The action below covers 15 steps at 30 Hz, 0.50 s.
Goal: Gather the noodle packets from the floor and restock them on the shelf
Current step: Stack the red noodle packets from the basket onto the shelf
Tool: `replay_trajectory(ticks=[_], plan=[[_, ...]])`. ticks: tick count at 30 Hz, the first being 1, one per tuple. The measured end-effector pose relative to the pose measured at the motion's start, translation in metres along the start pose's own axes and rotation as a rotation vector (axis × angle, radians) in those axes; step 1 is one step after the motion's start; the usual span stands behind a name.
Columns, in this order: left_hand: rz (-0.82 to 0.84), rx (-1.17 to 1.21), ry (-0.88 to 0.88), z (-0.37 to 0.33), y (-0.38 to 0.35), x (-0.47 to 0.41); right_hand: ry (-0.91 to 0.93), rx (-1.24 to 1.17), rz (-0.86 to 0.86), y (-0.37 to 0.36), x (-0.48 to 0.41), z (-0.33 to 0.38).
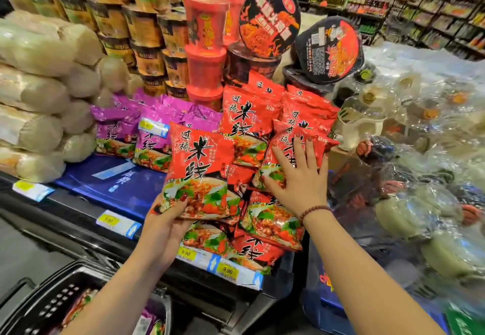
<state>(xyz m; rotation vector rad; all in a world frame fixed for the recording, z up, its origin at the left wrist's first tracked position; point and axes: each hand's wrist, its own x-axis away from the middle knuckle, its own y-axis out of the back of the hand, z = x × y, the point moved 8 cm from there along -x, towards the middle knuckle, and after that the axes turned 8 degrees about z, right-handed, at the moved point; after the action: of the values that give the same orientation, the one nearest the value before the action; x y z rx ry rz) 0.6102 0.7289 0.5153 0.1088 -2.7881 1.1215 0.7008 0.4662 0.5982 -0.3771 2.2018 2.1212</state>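
Restocking at the shelf (123,185)
The left hand (168,216) grips 1 red packet (199,166) by its lower corner; the right hand (299,179) (fingers spread flat) presses the stacked packets (246,116).

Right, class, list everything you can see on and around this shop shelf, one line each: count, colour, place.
shelf: one, blue-lined, across the middle.
held packet: one, red, front centre.
red packets: several, red, piled mid-shelf.
purple packets: several, purple, left of the red packets.
tubs: many, brown-orange, stacked back left.
cups: several, red, back centre.
bowls: a few, black, back right.
wrapped rolls: many, pale, far left.
price tags: several, yellow, shelf edge.
basket: one, black, bottom left.
left hand: one, grips the held packet's lower corner.
right hand: one, fingers flat on the red packets.
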Motion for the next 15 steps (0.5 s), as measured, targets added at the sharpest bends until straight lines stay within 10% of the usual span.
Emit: replay_trajectory(ticks=[15], plan=[[0.069,0.028,-0.026,-0.01,-0.032,0.003,0.18,-0.252,-0.152,0.049,0.017,0.026]])
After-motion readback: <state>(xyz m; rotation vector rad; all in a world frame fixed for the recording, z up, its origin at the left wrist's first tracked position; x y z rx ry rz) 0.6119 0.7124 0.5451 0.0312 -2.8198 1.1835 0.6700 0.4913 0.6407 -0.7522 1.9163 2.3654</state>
